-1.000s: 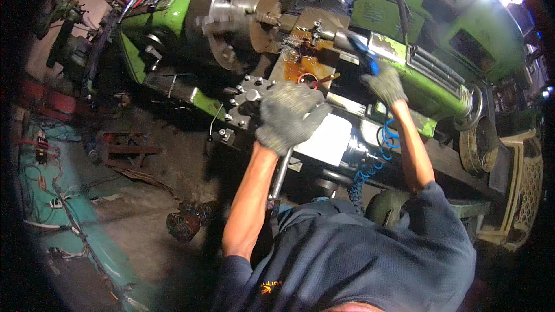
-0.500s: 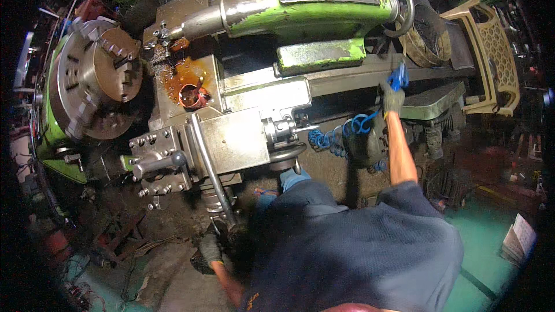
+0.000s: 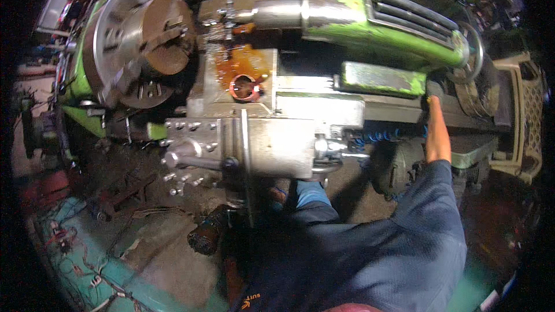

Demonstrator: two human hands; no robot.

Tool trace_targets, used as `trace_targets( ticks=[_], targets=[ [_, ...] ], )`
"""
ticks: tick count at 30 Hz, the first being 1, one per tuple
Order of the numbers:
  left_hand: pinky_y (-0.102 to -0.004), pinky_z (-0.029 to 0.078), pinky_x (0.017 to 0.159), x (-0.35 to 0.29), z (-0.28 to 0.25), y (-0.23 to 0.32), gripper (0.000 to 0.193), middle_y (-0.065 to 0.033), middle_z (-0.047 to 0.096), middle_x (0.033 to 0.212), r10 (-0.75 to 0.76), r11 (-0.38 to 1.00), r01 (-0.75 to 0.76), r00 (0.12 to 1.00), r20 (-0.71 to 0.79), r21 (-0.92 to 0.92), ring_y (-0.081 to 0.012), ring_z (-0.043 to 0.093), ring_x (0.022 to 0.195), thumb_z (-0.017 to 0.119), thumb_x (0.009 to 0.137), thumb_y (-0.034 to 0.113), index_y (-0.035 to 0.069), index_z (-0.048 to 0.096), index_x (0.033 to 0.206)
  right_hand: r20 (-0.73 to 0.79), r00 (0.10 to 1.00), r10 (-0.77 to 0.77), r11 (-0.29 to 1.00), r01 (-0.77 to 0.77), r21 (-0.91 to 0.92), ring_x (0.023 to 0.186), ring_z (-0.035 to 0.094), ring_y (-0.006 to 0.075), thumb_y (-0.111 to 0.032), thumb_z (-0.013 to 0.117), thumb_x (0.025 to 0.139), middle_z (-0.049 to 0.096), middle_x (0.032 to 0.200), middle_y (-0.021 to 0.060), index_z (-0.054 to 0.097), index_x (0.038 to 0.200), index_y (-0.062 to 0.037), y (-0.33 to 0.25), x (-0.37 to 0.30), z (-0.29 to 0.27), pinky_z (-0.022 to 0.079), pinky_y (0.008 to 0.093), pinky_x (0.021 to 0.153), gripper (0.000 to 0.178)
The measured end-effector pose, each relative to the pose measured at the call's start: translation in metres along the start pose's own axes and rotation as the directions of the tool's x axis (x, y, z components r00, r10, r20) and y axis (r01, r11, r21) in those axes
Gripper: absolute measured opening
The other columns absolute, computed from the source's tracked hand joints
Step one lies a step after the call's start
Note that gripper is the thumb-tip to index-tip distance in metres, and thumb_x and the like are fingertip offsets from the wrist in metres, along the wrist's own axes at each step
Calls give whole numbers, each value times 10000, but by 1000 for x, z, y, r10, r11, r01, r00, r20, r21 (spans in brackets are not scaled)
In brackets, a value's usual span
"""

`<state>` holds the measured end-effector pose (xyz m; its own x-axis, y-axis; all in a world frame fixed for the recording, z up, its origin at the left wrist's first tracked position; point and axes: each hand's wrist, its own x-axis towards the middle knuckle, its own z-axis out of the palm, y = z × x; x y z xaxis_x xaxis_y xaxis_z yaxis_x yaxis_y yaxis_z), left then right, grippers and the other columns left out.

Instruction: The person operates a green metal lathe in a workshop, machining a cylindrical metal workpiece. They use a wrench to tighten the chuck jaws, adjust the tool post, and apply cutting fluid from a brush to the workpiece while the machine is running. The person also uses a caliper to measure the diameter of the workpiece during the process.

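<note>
My right arm reaches out to a lathe, and my gloved right hand (image 3: 433, 89) is at the right end of the green block (image 3: 384, 78) beneath the tailstock (image 3: 341, 20). Its fingers are blurred, and no tool shows in it. A coiled blue hose (image 3: 378, 136) runs toward the right wrist from behind the carriage. Of my left arm only a dim forearm (image 3: 232, 283) shows low down; the left hand is lost in shadow beside a dark rounded object (image 3: 205, 236). A reddish round container (image 3: 245, 88) stands on the oily, brown-stained carriage top.
A large chuck (image 3: 139, 43) fills the left side. The tool post (image 3: 193, 153) with its lever and a long upright bar (image 3: 245, 162) stand nearest me. At the right are the tailstock handwheel (image 3: 475, 52) and a beige plastic chair (image 3: 523, 121). Cables (image 3: 110, 286) lie on the green floor.
The view has shifted, so the lathe sits farther right. My right hand has moved closer to the tailstock, and the blue air gun seen in it is out of sight. My left hand has become hidden.
</note>
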<state>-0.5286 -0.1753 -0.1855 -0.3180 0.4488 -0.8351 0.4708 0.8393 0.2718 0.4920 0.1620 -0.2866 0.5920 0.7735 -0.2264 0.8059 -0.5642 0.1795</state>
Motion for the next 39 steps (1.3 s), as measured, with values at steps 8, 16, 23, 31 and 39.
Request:
trace_targets(
  ticks=[8, 16, 23, 31, 39],
  targets=[
    [-418, 446, 1040, 71, -49, 7, 644, -183, 593, 1381, 40, 999, -41, 996, -73, -6, -373, 538, 1271, 671, 850, 497, 43, 624, 1304, -176, 901, 397, 872, -310, 378, 1122, 653, 440, -656, 646, 799, 692, 1185, 253, 655, 1293, -120, -73, -128, -63, 511, 512, 924, 729],
    [-418, 423, 1080, 295, -193, 26, 733, -202, 553, 1443, 214, 957, -159, 951, -223, 242, -391, 495, 1344, 700, 821, 520, 39, 595, 1364, -336, 837, 433, 889, -334, 312, 1104, 661, 424, -677, 686, 804, 674, 1270, 206, 527, 1439, -169, -113, -300, -105, 515, 506, 892, 829],
    [-441, 397, 1108, 417, -216, 90, 750, -226, 559, 1439, 174, 978, -157, 977, -127, 137, -367, 500, 1353, 769, 781, 472, 4, 609, 1344, -252, 950, 183, 935, -89, 344, 1189, 654, 283, -238, 744, 893, 652, 1340, 159, 529, 1432, -114, -227, -509, -156, 503, 375, 999, 593],
    [-391, 477, 563, 454, -197, 70, 174, -13, 608, 691, 97, 776, 20, 984, 151, -630, -175, 571, 584, 762, 852, 225, 128, 621, 823, -162, 977, 139, 625, 40, 780, 1212, 584, 196, -111, 703, 946, 639, 1317, 120, 575, 1368, -11, -384, -619, -241, 470, 354, 1036, 452],
    [-375, 406, 367, 314, -294, 182, 120, -50, 557, 610, 267, 661, -48, 948, 175, -749, -207, 491, 422, 673, 855, 207, 121, 590, 866, -166, 983, 75, 531, 101, 842, 1221, 566, 189, -77, 650, 962, 626, 1315, 107, 548, 1387, 13, -416, -627, -263, 438, 348, 1066, 445]
  ],
)
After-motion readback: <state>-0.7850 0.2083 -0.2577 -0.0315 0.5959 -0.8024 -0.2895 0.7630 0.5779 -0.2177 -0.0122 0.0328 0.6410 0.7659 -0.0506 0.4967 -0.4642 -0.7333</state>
